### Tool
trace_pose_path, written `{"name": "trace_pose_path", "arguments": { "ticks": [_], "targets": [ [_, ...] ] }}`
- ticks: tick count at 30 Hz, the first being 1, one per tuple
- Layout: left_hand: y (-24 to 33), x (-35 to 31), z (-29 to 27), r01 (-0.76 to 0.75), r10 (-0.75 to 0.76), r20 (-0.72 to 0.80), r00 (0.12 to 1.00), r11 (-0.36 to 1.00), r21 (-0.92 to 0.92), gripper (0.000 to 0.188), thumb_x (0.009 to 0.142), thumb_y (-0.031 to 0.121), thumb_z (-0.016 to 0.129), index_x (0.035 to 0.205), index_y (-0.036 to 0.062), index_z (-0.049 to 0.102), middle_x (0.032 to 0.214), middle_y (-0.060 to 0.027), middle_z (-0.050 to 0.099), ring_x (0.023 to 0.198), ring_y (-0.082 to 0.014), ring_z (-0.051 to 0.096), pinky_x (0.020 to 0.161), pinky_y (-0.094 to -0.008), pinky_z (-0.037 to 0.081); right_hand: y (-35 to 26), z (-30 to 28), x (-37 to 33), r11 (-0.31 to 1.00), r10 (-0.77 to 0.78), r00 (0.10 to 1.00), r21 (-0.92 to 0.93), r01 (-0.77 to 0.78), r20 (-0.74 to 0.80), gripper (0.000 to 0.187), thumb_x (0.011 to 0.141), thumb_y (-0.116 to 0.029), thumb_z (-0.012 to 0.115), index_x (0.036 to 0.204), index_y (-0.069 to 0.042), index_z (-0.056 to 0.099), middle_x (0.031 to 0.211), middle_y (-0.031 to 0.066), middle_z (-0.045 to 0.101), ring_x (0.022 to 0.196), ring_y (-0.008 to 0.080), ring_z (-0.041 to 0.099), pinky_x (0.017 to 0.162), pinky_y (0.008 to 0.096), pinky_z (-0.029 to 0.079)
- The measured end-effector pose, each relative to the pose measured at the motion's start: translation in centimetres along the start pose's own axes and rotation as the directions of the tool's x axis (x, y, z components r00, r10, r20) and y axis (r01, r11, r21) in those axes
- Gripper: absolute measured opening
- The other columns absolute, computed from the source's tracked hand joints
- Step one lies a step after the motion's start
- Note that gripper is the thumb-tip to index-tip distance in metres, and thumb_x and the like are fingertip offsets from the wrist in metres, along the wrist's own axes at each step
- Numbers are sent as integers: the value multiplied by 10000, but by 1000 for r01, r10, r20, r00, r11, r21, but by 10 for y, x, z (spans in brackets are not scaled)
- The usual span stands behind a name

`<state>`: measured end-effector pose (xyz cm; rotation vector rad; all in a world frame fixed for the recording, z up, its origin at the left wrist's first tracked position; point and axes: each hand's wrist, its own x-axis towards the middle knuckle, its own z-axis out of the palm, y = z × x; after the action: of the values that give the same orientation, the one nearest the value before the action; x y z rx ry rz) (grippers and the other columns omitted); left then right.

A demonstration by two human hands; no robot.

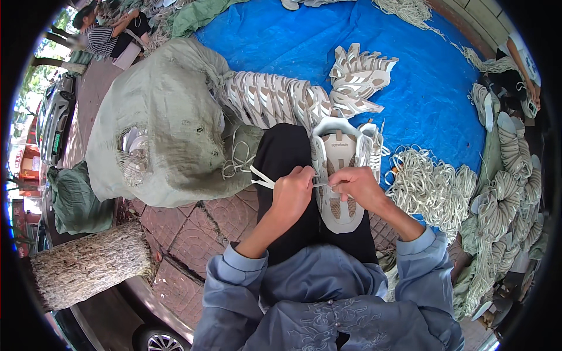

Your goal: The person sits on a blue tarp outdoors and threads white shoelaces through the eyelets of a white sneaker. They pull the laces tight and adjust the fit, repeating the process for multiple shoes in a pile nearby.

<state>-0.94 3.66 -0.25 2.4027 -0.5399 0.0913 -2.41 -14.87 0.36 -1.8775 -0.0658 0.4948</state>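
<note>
A beige and white sneaker (341,151) rests on my lap, its tongue pointing away from me and its toe toward my body. My left hand (294,192) is closed on a white shoelace (263,178), whose loose ends stick out to the left of the fist. Over the front of the lacing, my right hand (358,186) pinches a stretch of lace that runs between the two hands. The fingers partly cover the eyelets, so I cannot tell which holes the lace passes through. Just right of the sneaker, another light shoe (372,143) shows in part.
A blue tarp (433,99) spreads ahead, bearing rows of shoe uppers (275,96) and a heap of white laces (430,187). On the left stand a bulging grey-green sack (164,117) and a tree trunk (91,266). Bundled shoe parts (506,196) lie at right; other people sit nearby.
</note>
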Motion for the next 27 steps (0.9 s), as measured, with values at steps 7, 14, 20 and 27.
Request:
{"name": "trace_pose_path", "arguments": {
  "ticks": [7, 14, 20, 27],
  "targets": [
    [7, -6, 13, -40, 36, 43, 998, 993, 111, 88, 718, -15, 569, 777, 37, 531, 668, -122, 534, 545, -326, 567, 471, -391, 464, 2, 6, -1, 997, -26, 999, 67, 28, -32, 119, 718, -17, 604, 832, 0, 637, 790, 87, 636, 528, 124, 595, 491, 244, 464],
    [4, -7, 20, -71, 70, -30, 997, 997, -28, 150, 699, -30, 570, 833, 19, 523, 709, -135, 555, 571, -306, 580, 491, -366, 480, -3, 13, -5, 997, 4, 999, 77, 0, -50, 102, 717, 18, 607, 815, 27, 634, 776, 75, 625, 517, 106, 560, 470, 220, 437],
    [2, -12, 20, -334, 341, 18, 940, 908, 254, 236, 666, 37, 600, 890, 16, 529, 727, -88, 569, 619, -223, 602, 479, -310, 479, -6, 20, -9, 978, 88, 996, 192, -81, -26, 98, 701, -11, 647, 791, 26, 638, 698, 80, 608, 469, 105, 545, 434, 235, 415],
    [7, 10, -1, -340, 135, 496, 858, 873, 349, 137, 721, 133, 568, 773, 8, 546, 628, -148, 588, 574, -282, 614, 504, -359, 490, 5, 13, -7, 960, 22, 1000, 278, -24, 10, 99, 706, 37, 644, 804, 22, 654, 688, 55, 593, 503, 94, 552, 448, 226, 415]
  ]
}}
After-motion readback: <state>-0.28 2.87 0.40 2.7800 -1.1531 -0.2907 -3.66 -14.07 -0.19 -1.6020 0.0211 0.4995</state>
